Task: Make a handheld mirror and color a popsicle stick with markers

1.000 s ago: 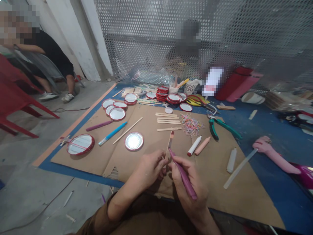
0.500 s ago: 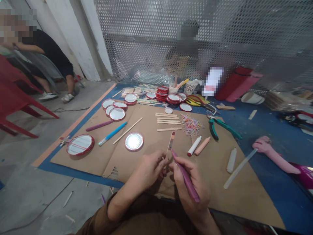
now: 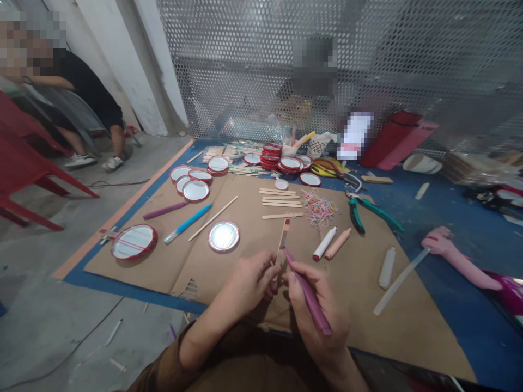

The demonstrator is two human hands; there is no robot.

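My left hand [image 3: 251, 280] pinches the lower end of a wooden craft stick [image 3: 284, 233], which stands nearly upright with a dark red tip and a darker coloured stretch below it. In my right hand [image 3: 337, 316] a purple marker [image 3: 311, 302] is held like a pen, its point at the stick's edge. Whether the point touches the wood I cannot tell. Just beyond lie several plain craft sticks [image 3: 281, 202] and a heap of coloured rubber bands [image 3: 321, 208]. A white marker [image 3: 325, 244] and a peach marker [image 3: 339, 243] lie right of the stick.
Cardboard [image 3: 253, 228] covers much of the blue table. Left are a round red-rimmed mirror [image 3: 224, 236], a banded one [image 3: 134, 242] and a blue marker [image 3: 188, 223]. Green-handled pliers [image 3: 356, 216] and a pink glue gun [image 3: 461, 258] lie right. A person [image 3: 85, 87] sits at far left.
My hands and the stick have shifted very slightly left. The marker's point stays by the stick's coloured part, and both grips are the same.
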